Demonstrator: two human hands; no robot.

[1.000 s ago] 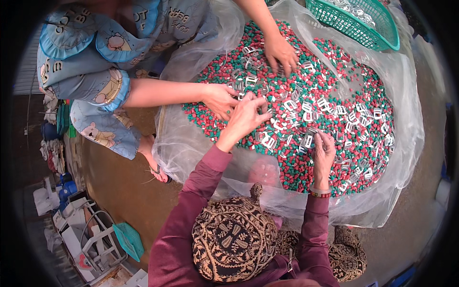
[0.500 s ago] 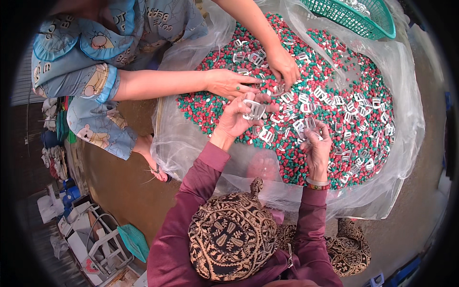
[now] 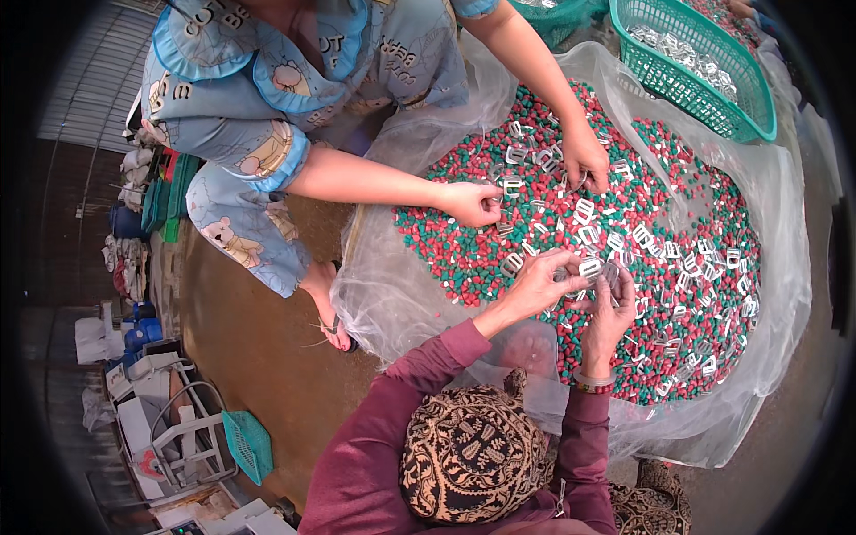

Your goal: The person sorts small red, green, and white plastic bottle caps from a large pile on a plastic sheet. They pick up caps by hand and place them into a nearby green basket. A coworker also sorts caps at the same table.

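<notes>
Between thumb and fingers, my left hand (image 3: 546, 283) pinches a silvery slotted metal buckle (image 3: 589, 267). Close beside it, my right hand (image 3: 612, 316) is closed around another buckle (image 3: 611, 273), partly hidden by its fingers. Both hands are just above a spread of small red and green pellets (image 3: 571, 343) with many loose buckles (image 3: 691, 267) mixed in. Across from me, a co-worker's hand (image 3: 471, 203) reaches in from the left near a buckle (image 3: 511, 185). The co-worker's other hand (image 3: 585, 160) has its fingers down among the pellets.
A translucent sheet (image 3: 383, 294) lies under the pellets, bunched along its edges. At the far right stands a green plastic basket (image 3: 758, 116) holding metal buckles. The co-worker's sandalled foot (image 3: 334, 334) is left of the sheet. A smaller green basket (image 3: 248, 446) leans by a metal frame.
My hands have come together, each with a buckle. The co-worker's hands have moved apart, with fingers curled in. The whole view has shifted, bringing more of the green basket into sight.
</notes>
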